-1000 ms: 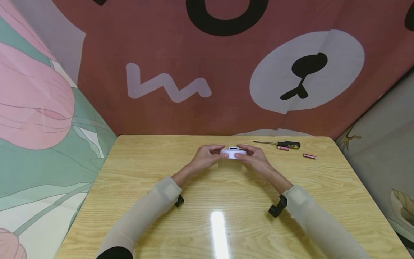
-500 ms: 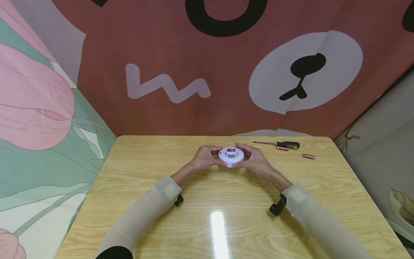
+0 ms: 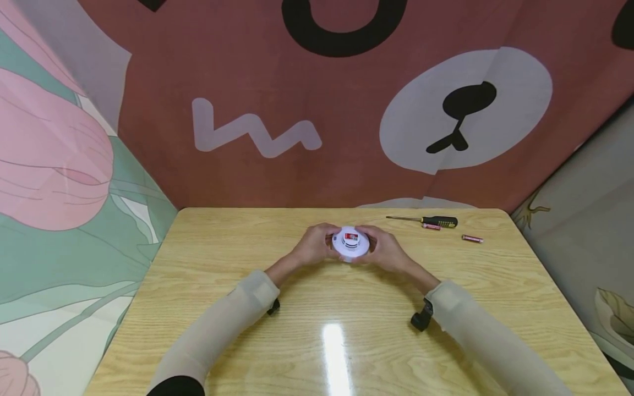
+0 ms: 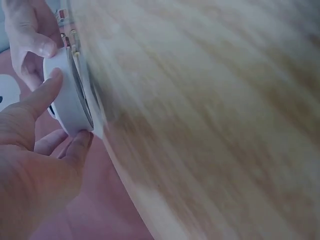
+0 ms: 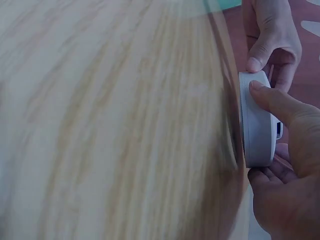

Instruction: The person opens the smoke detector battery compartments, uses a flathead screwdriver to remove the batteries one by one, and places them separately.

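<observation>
Both hands grip a white round smoke detector (image 3: 351, 245) near the far middle of the table, its slotted face with a red label turned up. My left hand (image 3: 313, 244) holds its left side and my right hand (image 3: 388, 249) its right. In the left wrist view, the left thumb presses the side wall of the smoke detector (image 4: 64, 97) and other fingers reach beneath. Seen from the right wrist, the right thumb lies on the wall of the smoke detector (image 5: 257, 122), fingers curled at its lower edge. The underside is close over the tabletop.
A screwdriver (image 3: 441, 221) with a black and yellow handle lies at the back right of the wooden table (image 3: 307, 330). One small red battery (image 3: 431, 226) lies against it, another battery (image 3: 473, 238) further right. A printed cloth (image 3: 257, 181) hangs behind the table.
The smoke detector has tilted from edge-on to face up, showing its red label and slots. Both hands have shifted slightly left and nearer with it. Screwdriver and batteries stay put.
</observation>
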Tool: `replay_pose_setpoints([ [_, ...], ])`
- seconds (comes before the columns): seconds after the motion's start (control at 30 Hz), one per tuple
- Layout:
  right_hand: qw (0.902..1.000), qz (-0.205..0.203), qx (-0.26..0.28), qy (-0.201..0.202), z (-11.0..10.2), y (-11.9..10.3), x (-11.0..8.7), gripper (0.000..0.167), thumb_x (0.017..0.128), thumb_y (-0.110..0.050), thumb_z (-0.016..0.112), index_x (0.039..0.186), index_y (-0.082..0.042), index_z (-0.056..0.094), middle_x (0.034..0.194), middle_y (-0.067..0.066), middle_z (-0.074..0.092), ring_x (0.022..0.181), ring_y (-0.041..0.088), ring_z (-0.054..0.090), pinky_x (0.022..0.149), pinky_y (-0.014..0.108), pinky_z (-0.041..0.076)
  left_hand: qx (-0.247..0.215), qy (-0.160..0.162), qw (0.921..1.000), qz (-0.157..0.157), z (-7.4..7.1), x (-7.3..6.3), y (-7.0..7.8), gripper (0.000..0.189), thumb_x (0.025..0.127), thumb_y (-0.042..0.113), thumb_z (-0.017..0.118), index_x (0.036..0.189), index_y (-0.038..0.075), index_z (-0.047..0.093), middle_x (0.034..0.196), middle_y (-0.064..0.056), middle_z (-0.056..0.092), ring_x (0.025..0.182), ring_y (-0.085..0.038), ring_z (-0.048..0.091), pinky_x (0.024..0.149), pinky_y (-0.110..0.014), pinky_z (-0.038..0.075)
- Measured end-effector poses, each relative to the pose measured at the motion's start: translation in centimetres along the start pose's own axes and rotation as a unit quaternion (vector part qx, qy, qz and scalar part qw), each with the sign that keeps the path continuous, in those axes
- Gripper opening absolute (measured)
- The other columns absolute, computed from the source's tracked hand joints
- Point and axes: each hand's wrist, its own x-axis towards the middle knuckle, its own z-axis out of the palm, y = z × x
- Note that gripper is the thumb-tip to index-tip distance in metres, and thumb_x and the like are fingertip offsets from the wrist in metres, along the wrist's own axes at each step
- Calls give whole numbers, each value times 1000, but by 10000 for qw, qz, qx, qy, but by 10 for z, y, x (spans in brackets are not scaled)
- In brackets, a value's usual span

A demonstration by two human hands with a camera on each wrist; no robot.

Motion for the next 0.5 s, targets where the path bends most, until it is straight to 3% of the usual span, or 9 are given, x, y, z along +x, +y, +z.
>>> replay_pose_setpoints([
  [0.17,9988,-170,-461,65,2,1,-1,88,72,-13,101,147,3,58,150,20,58,136,36,58,112,46,51,537,-37,9985,56,2,1,-2,79,73,16,100,140,-3,65,139,-17,67,131,-32,62,117,-42,46],
  [0.5,9948,-425,-918,102,3,2,0,89,70,-19,102,146,3,59,147,21,61,136,38,57,111,52,50,660,-67,9978,-19,4,0,-2,80,72,16,100,141,-3,64,138,-18,67,131,-34,62,118,-44,45],
])
